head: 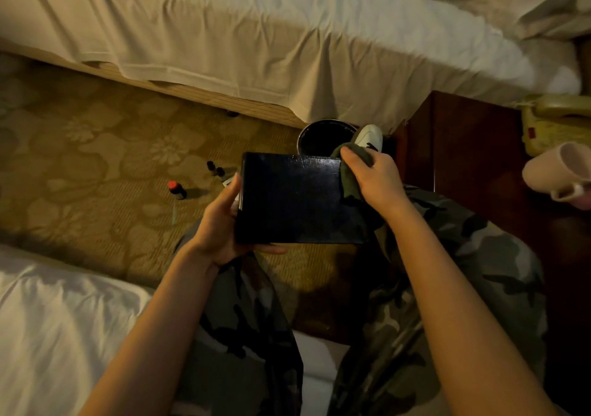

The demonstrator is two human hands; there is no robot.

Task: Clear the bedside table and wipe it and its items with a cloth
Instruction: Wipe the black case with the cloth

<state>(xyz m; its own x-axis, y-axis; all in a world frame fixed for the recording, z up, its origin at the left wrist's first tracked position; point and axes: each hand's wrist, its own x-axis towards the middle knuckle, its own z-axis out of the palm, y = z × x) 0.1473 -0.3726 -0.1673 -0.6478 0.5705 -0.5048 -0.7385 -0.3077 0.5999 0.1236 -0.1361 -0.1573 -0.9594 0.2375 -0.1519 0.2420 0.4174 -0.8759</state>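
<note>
Left hand (220, 223) grips black flat box (297, 199) by its left edge, thumb up along side, fingers beneath; box held level over lap, between both hands. Right hand (372, 179) clutches dark green cloth (350, 175), pressing it on box's far right corner.

Step in hand, likely: wiping box top. Advice: keep left grip firm, sweep cloth corner to corner toward left hand, then do edges.

Worktop (473, 147) just right of right hand carries pink mug (556, 171), lying on its side, and yellowish phone (556, 121), both probably not yet cleared. Small bottles (177, 189) on floor beyond left hand.
</note>
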